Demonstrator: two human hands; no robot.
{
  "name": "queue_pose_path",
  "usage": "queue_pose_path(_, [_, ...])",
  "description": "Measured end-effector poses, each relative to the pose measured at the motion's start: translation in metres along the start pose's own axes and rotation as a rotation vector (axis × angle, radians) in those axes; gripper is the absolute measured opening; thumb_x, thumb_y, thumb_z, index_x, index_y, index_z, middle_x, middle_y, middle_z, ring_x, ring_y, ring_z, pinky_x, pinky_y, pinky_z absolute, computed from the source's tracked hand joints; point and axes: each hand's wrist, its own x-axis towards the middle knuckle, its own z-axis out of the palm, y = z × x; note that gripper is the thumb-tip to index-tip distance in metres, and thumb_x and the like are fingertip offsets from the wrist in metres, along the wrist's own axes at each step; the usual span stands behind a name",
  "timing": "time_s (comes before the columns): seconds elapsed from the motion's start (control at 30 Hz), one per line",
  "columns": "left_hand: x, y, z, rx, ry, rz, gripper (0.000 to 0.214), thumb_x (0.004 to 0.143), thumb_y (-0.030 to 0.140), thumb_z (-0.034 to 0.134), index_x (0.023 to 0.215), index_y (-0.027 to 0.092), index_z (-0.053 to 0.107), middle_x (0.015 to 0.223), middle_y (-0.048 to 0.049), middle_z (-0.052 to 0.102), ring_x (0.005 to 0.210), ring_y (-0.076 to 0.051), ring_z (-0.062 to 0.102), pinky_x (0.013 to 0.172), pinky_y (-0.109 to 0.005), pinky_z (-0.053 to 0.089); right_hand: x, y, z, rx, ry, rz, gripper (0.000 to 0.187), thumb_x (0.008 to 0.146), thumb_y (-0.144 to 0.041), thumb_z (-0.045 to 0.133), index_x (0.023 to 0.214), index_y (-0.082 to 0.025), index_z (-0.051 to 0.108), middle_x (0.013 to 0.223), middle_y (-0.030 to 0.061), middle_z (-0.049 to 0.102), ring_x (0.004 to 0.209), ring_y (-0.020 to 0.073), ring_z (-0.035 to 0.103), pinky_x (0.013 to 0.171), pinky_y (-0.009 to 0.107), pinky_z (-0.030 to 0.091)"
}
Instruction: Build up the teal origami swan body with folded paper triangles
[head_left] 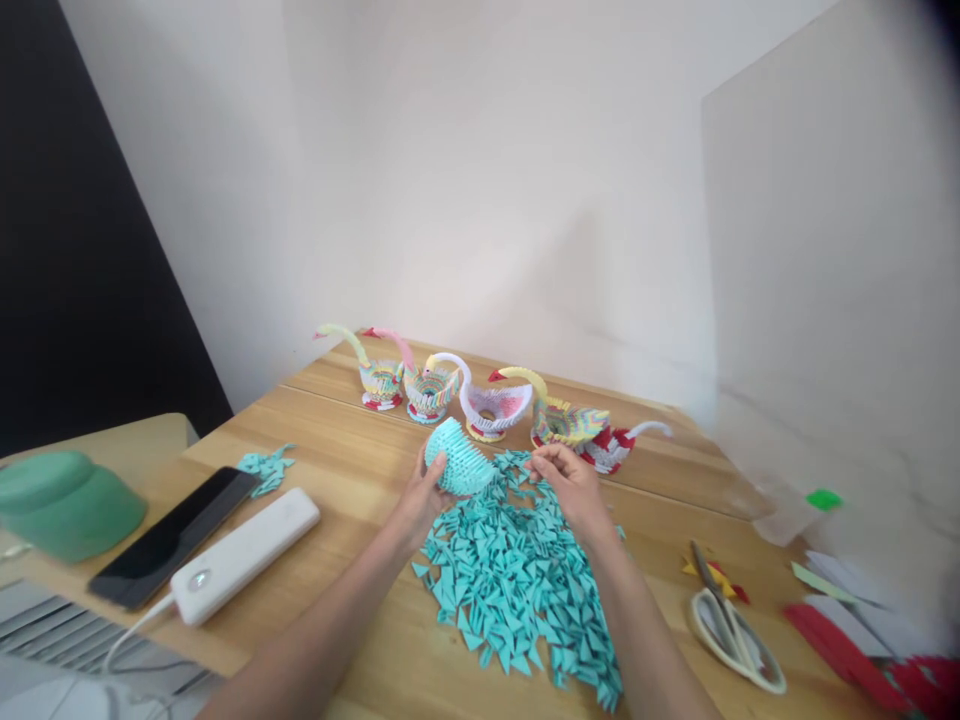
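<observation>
My left hand grips a turquoise bowl-shaped piece of folded-paper modules, tilted above the table, thumb on its near side. To the right, my right hand is closed in a pinch, fingertips together; whatever lies between them is too small to make out. It hovers over the far part of a wide heap of small turquoise folded paper triangles. The heap spreads on the wooden table below and between both forearms.
Several finished paper swans stand in a row behind the heap. Scissors lie at right near coloured paper strips. At left are a black phone, a white power bank, turquoise scraps and a green object.
</observation>
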Motion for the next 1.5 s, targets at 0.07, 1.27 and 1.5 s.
queue_pose_path(0.07, [0.001,0.000,-0.001,-0.018,-0.020,-0.018,0.056,0.082,0.048,0.064,0.129,0.025,0.044,0.124,-0.0108,0.060,0.097,-0.026,0.065,0.077,-0.039,0.057,-0.001,-0.003,-0.001,0.015,-0.013,0.026,0.036,0.072,-0.052,0.069,0.084,-0.018,0.066,0.073,0.0047,0.070,0.064,0.0177,0.062,0.063,0.030,0.051])
queue_pose_path(1.27, [-0.002,0.000,0.008,0.115,0.019,0.076,0.084,0.065,0.031,0.081,0.135,0.028,0.036,0.124,-0.0102,0.057,0.100,-0.025,0.063,0.082,-0.041,0.055,-0.006,-0.008,0.003,-0.086,-0.112,-0.038,0.034,0.077,-0.053,0.064,0.080,-0.019,0.066,0.061,0.0002,0.062,0.052,0.0150,0.053,0.052,0.027,0.042])
queue_pose_path(1.5, [0.002,-0.007,0.002,0.265,0.039,0.240,0.087,0.062,0.028,0.082,0.136,0.023,0.036,0.134,-0.0118,0.052,0.126,-0.028,0.047,0.103,-0.039,0.041,-0.005,-0.004,0.001,-0.065,-0.074,-0.035,0.034,0.080,-0.053,0.063,0.075,-0.019,0.062,0.063,0.0001,0.062,0.054,0.0140,0.054,0.053,0.026,0.042])
